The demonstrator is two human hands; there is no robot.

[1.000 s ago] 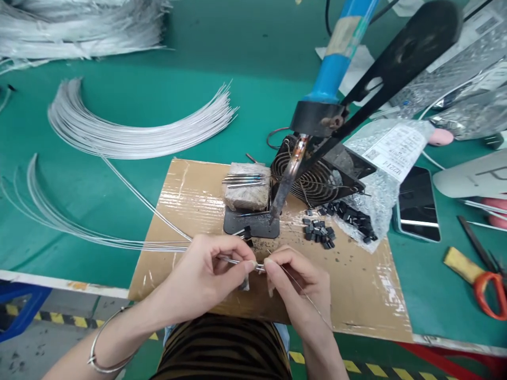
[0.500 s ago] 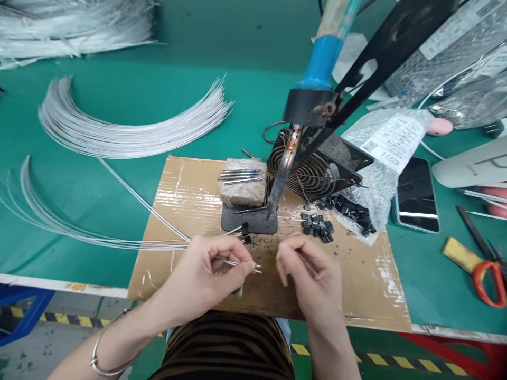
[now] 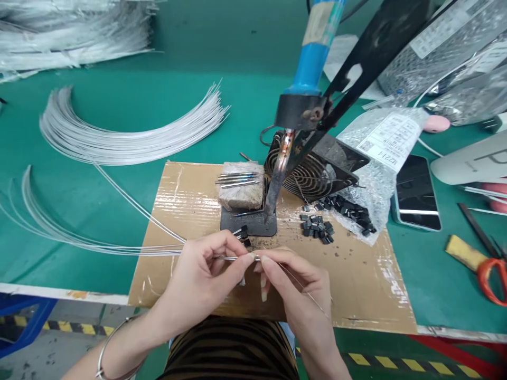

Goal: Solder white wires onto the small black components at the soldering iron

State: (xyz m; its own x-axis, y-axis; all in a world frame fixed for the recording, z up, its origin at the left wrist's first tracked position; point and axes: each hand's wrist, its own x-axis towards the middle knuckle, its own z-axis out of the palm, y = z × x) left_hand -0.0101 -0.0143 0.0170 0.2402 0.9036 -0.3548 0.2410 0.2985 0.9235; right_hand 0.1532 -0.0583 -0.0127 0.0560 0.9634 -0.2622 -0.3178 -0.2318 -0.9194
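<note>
My left hand (image 3: 204, 277) is closed, its thumb and forefinger pinching thin white wires (image 3: 119, 250) near their ends; the wires trail off to the left. Closed too, my right hand (image 3: 303, 287) meets it fingertip to fingertip at the wire ends. A thin silvery strand, seemingly solder wire (image 3: 319, 305), runs through the right palm. The fingertips hide the exact contact. Just behind the left fingers lie small black connectors (image 3: 243, 232) with metal leads. The blue-handled soldering iron (image 3: 279, 177) is clamped above, tip down by the dark pad (image 3: 253, 224).
Cardboard (image 3: 356, 290) covers the work area. A wrapped block (image 3: 241, 198) carries metal rods, beside a fan (image 3: 304, 174). Loose black connectors (image 3: 317, 228) lie right, near a phone (image 3: 416, 195) and orange-handled scissors (image 3: 491, 279). A large white wire bundle (image 3: 134, 145) lies left.
My right hand has moved left to meet the left fingertips, and its thumb and forefinger now pinch at the wire ends. The left hand keeps its hold on the wires.
</note>
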